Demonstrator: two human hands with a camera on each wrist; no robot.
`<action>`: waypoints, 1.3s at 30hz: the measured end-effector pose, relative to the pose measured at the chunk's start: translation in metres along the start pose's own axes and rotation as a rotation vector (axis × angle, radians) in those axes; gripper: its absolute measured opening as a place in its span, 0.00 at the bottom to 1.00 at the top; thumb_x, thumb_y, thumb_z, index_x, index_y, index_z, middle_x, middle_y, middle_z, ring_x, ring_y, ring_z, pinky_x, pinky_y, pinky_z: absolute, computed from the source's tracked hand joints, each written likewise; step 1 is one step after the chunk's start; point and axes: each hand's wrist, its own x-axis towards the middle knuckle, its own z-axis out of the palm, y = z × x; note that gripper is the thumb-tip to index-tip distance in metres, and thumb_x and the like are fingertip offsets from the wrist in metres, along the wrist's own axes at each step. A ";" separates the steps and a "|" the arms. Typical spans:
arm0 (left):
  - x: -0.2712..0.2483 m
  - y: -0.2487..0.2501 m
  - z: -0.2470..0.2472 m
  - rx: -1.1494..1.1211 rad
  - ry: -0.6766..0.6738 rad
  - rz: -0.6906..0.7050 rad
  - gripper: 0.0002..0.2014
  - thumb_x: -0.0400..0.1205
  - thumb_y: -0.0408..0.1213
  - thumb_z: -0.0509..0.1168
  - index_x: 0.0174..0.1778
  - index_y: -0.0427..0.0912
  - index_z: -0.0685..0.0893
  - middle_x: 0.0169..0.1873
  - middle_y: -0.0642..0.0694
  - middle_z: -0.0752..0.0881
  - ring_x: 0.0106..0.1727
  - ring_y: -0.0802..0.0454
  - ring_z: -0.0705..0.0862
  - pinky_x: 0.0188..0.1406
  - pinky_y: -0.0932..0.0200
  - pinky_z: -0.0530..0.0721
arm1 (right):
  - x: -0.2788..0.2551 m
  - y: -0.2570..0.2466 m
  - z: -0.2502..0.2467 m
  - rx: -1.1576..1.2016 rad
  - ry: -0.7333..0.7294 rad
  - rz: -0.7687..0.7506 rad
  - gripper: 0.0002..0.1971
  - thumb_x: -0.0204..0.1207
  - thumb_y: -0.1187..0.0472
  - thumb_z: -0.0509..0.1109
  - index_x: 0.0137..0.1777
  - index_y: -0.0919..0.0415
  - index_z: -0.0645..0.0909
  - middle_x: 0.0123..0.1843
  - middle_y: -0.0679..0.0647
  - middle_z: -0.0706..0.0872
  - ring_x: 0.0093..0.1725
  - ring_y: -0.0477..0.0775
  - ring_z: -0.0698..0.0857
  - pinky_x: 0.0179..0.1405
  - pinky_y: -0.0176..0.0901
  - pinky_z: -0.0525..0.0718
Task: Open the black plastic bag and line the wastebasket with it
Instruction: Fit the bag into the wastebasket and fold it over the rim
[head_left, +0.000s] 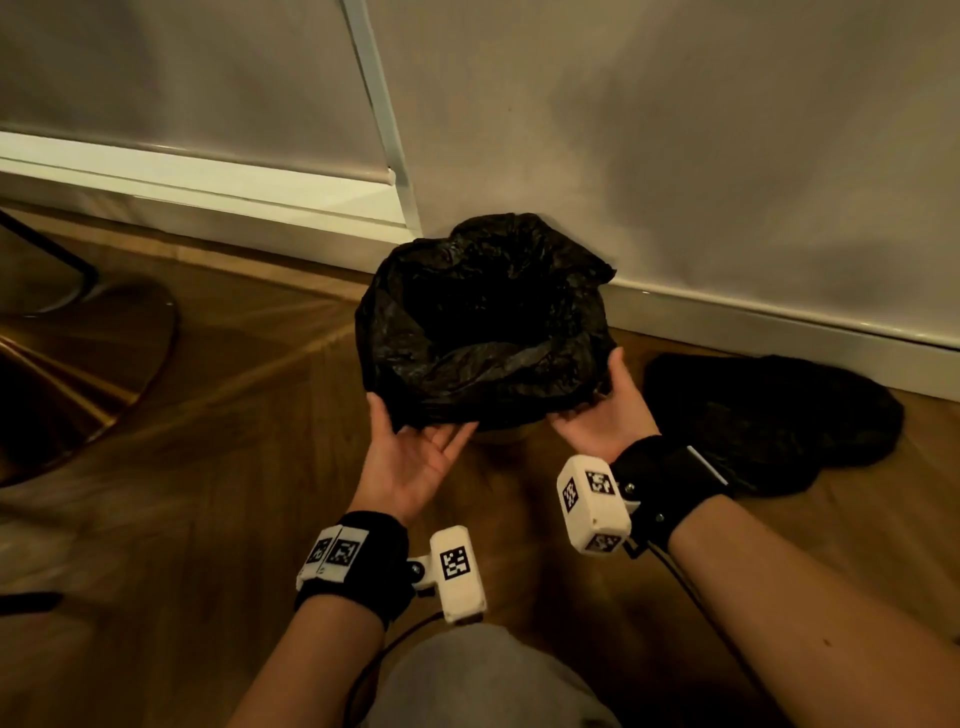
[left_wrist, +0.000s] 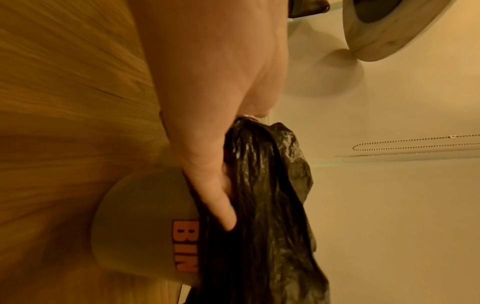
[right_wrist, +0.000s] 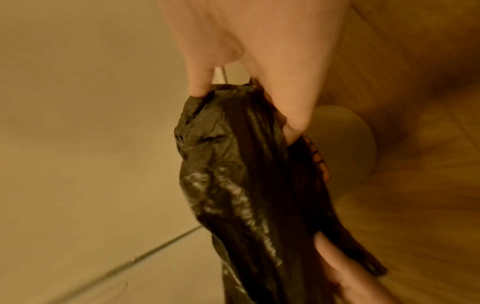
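**Bag mouth spread over bin by the wall**

Black plastic bag drapes over the wastebasket, which stands on the wood floor against the wall. From the head view the bin is almost wholly hidden (an orange "BIN" label shows at the left wrist). Left hand and right hand each pinch the near hem, fingertips tucked under plastic. A dark heap at right is unreadable.
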 end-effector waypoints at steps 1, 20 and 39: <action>-0.003 -0.002 0.001 0.039 -0.019 0.002 0.32 0.78 0.62 0.61 0.74 0.47 0.75 0.69 0.36 0.83 0.69 0.37 0.82 0.65 0.36 0.81 | -0.001 0.001 -0.002 -0.029 0.014 -0.009 0.26 0.80 0.42 0.62 0.70 0.61 0.75 0.63 0.63 0.82 0.64 0.62 0.80 0.61 0.52 0.80; -0.001 0.033 0.010 0.182 0.116 0.063 0.33 0.81 0.66 0.54 0.82 0.56 0.64 0.72 0.41 0.77 0.68 0.34 0.79 0.70 0.27 0.72 | 0.010 -0.030 0.011 -0.388 0.427 -0.290 0.56 0.47 0.30 0.79 0.77 0.40 0.60 0.68 0.53 0.77 0.63 0.64 0.81 0.61 0.71 0.78; 0.024 0.037 0.036 0.097 0.316 0.144 0.13 0.88 0.48 0.57 0.55 0.43 0.81 0.71 0.43 0.81 0.67 0.44 0.81 0.52 0.50 0.82 | 0.015 -0.054 0.035 -0.400 0.280 -0.007 0.30 0.86 0.43 0.49 0.81 0.61 0.62 0.81 0.62 0.67 0.79 0.63 0.67 0.74 0.55 0.67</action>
